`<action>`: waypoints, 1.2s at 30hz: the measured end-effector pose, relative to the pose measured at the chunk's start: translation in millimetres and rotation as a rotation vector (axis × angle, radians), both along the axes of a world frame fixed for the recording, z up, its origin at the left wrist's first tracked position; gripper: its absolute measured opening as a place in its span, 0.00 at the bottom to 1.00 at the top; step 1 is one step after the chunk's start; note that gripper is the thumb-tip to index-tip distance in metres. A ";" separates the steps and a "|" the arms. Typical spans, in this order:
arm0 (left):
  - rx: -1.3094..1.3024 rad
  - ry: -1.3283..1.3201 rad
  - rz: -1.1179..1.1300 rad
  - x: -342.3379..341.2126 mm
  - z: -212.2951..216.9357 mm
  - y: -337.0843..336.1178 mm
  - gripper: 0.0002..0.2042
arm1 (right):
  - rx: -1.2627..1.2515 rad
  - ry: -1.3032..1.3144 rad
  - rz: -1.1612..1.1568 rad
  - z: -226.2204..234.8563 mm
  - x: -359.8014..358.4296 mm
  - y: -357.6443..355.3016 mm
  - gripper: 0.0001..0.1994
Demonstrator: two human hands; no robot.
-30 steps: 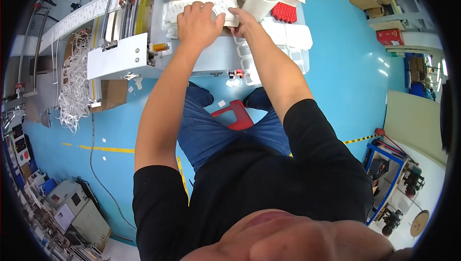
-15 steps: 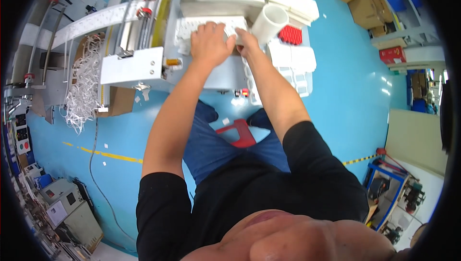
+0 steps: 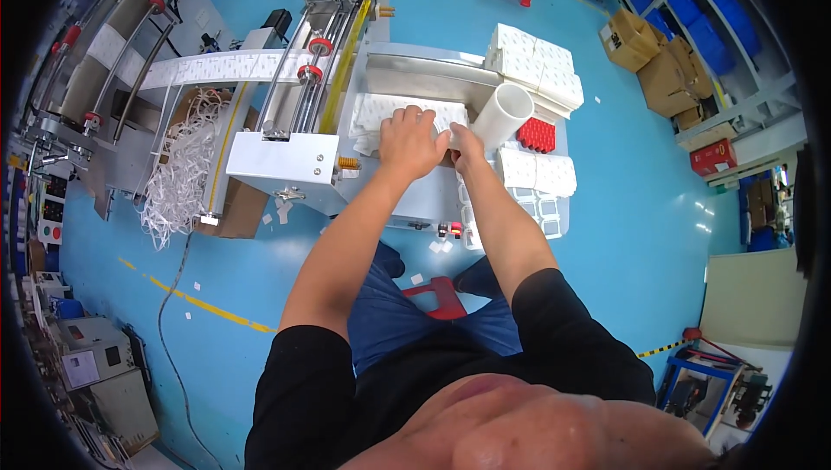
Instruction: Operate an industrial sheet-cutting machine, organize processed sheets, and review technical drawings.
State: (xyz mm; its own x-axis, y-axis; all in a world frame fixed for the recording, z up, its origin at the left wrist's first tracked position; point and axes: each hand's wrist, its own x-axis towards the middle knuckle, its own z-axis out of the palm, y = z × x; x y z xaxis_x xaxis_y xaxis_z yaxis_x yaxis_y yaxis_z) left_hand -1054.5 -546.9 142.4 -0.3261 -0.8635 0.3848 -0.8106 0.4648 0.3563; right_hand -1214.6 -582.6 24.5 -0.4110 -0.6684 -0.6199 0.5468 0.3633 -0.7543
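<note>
A pile of white printed sheets (image 3: 450,112) lies in the metal tray of a roller machine (image 3: 281,158). My left hand (image 3: 410,143) rests flat on top of the sheets, its fingers stretched out. At the right end of the pile, my right hand (image 3: 468,146) has its fingers curled round the edge of the sheets, with the fingertips partly hidden. The two hands are close together, thumbs facing each other. Just right of my right hand stands a white tube (image 3: 505,115), tilted in the picture.
Stacked white sheets (image 3: 530,61), a red ridged piece (image 3: 537,136) and another white stack (image 3: 541,173) lie at the right. A white strip (image 3: 212,69) feeds into the machine from the left, above a box of shredded trimmings (image 3: 186,167). A red stool (image 3: 440,299) is below me.
The view has tilted upward, so the machine and my hands appear lower and further right. Both hands remain at the white sheets, with little change in their pose.
</note>
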 end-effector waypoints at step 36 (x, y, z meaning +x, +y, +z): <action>0.007 -0.056 -0.019 0.1 3.4 0.6 0.18 | -0.654 0.004 0.371 175.4 -107.2 84.0 0.11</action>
State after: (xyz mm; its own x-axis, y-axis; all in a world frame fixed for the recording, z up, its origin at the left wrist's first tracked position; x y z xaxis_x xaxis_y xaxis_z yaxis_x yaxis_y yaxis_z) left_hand -1054.4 -546.3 145.8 -0.3631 -0.8596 0.3595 -0.8203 0.4780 0.3141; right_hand -1321.8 -498.6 199.9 -0.0882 -0.9950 -0.0473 0.4725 0.0000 -0.8813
